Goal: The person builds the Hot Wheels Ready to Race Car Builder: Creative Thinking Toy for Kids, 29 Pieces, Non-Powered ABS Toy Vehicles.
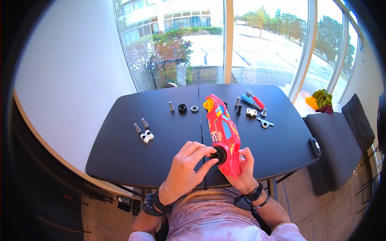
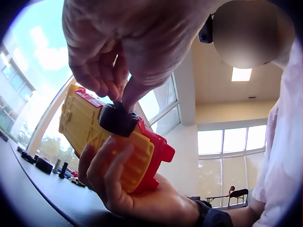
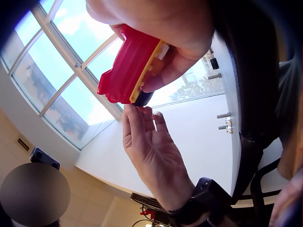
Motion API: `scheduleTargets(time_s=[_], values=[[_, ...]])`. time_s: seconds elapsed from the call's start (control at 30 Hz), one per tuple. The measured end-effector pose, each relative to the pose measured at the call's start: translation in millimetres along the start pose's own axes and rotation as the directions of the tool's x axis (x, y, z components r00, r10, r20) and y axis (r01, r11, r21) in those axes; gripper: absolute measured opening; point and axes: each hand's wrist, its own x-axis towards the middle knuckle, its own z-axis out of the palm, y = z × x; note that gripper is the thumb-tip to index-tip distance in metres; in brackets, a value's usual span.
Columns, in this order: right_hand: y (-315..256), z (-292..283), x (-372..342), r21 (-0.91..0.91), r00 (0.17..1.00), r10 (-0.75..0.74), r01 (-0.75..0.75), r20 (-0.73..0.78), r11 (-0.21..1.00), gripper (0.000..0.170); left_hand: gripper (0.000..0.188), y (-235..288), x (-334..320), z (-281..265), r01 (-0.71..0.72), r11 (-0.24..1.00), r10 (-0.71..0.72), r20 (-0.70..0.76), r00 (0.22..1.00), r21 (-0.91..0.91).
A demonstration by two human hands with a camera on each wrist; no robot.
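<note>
A red toy car (image 1: pixel 226 134) with a yellow underside (image 2: pixel 80 120) is held tilted above the near edge of the table, its nose pointing away from me. My right hand (image 1: pixel 244 173) grips its rear end from the right, fingers spread under the yellow base in the left wrist view. On the car's left side, near the rear, sits a black wheel (image 1: pixel 220 156). My left hand (image 1: pixel 185 168) pinches this wheel at its hub between thumb and fingertips. The fingertips partly cover the hub in the left wrist view.
On the black table (image 1: pixel 120 120) stand grey toy bolts (image 1: pixel 171 106), a black tyre (image 1: pixel 182 108), a grey ring (image 1: pixel 194 108) and a silver block (image 1: pixel 147 137). Farther right lie a red screwdriver (image 1: pixel 258 103), another silver block (image 1: pixel 251 113) and a grey wrench (image 1: pixel 265 123).
</note>
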Motion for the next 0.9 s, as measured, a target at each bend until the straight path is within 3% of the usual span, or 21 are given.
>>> scheduleTargets(time_s=[0.27, 0.37, 0.5, 0.57, 0.67, 0.8, 0.9], values=[[0.1, -1.6, 1.4, 0.037, 1.000, 0.005, -0.006, 0.020, 0.999, 0.066, 0.031, -2.1, 1.4, -2.4, -0.052, 0.998, 0.052, -0.001, 0.999, 0.020], [0.1, 0.0, 1.7, 0.058, 1.000, -0.010, 0.009, 0.005, 0.998, 0.065, 0.037, 6.7, 2.6, -6.9, 0.023, 1.000, -0.024, 0.060, 0.998, 0.011], [-0.5, 7.8, -0.3, 0.054, 0.999, -0.032, 0.032, 0.006, 0.998, 0.062, 0.029, 4.6, 0.3, -15.1, -0.039, 0.996, 0.034, 0.068, 0.997, 0.075], [-0.6, 4.8, 0.8, 0.051, 0.999, -0.028, 0.027, 0.031, 0.998, 0.061, 0.034, -1.4, -4.6, -28.7, -0.022, 1.000, 0.020, 0.141, 0.990, 0.017], [-0.4, 2.5, 1.7, 0.053, 1.000, -0.013, 0.011, 0.028, 0.999, 0.060, 0.047, -1.2, -3.9, -32.1, 0.050, 0.999, -0.051, 0.051, 0.997, 0.006], [-0.7, 7.1, 0.4, 0.039, 1.000, -0.016, 0.016, -0.007, 0.999, 0.060, 0.044, -8.3, 7.0, -43.1, 0.071, 0.987, -0.071, -0.004, 0.997, 0.146], [-0.1, 4.7, 2.2, 0.034, 1.000, -0.022, 0.022, -0.008, 0.999, 0.060, 0.031, -25.9, 39.1, -52.0, -0.034, 0.961, 0.036, -0.001, 0.999, 0.273]])
